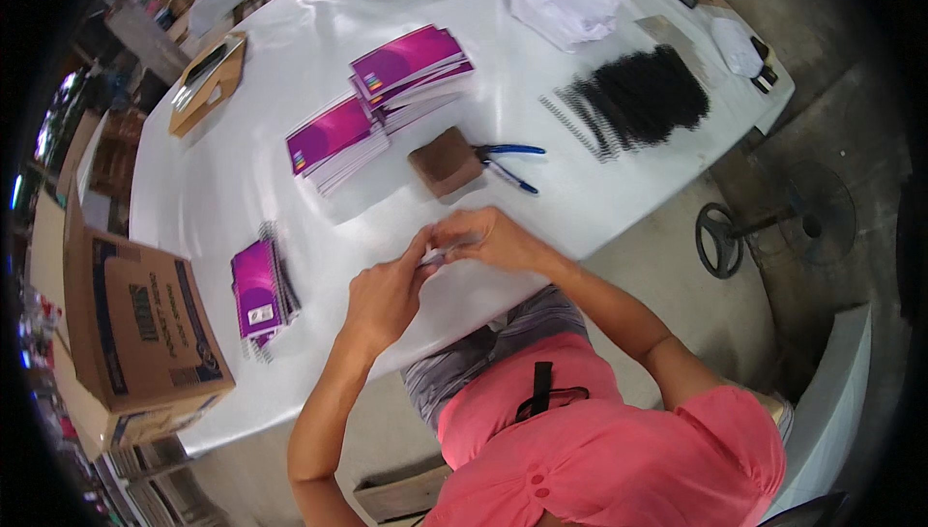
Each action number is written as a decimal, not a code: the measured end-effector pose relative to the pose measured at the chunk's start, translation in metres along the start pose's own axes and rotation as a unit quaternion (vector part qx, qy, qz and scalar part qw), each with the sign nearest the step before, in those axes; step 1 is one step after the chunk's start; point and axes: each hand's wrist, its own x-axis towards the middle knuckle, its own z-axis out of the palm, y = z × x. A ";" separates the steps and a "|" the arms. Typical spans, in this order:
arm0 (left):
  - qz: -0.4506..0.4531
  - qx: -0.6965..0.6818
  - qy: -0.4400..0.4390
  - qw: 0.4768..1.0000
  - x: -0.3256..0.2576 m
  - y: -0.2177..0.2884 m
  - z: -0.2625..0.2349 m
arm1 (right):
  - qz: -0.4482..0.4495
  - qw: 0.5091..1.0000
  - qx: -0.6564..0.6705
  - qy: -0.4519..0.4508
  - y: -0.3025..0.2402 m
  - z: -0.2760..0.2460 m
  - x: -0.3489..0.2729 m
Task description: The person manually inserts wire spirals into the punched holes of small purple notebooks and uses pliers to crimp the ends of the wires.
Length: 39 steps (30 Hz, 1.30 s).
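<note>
This looks like a small bindery or print workshop. A long white tabletop (242,169) carries stacks of purple-covered notebooks (333,135), a heap of black spiral binding coils (638,97) and blue-handled pliers (507,152). A cardboard carton (145,329) sits at one end, above a bare concrete floor (657,237) with a standing fan (773,227).

Glossy white table (290,155), glossy paper notebooks (333,135), matt cardboard box (145,334), black wire coils (638,97).
</note>
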 end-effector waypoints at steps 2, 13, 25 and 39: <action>0.081 0.006 0.081 0.993 -0.005 -0.008 0.007 | -0.127 0.966 -0.217 0.061 0.007 -0.056 0.024; 0.063 0.030 0.089 0.994 0.009 0.000 0.028 | 0.146 0.861 -0.381 0.305 0.036 -0.243 0.045; 0.037 0.030 0.067 0.997 0.011 0.003 0.019 | 0.069 0.974 0.114 0.183 0.033 -0.233 0.037; 0.059 0.012 0.098 0.993 0.005 -0.007 0.029 | 0.158 0.975 -0.018 0.157 0.014 -0.228 0.058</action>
